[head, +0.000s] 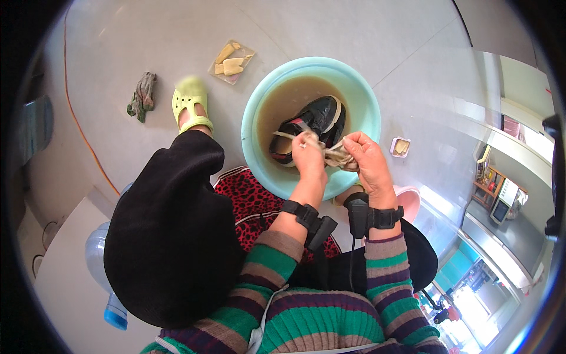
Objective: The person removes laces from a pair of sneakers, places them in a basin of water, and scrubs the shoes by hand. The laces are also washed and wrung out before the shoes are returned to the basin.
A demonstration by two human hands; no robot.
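Observation:
Both my hands meet over a light-blue plastic basin [363, 84] that stands on the floor and holds murky brown water [283, 95]. In the water lie black shoes [320, 110] with pale soles and pink-red parts, at least two overlapping. My left hand [309, 155] grips pale, wet shoelaces [338, 158], one end sticking out to its left. My right hand [369, 157] pinches the same tangled bundle between thumb and fingers, beside the left. The hands partly cover the shoes.
Yellowish soap pieces [233, 66] lie on a clear tray beyond the basin. A crumpled grey-green cloth [142, 97] is at the left, a small soap box [400, 147] at the right. A pink basin [409, 199] stands near my right forearm; a large water bottle [99, 252] lies left.

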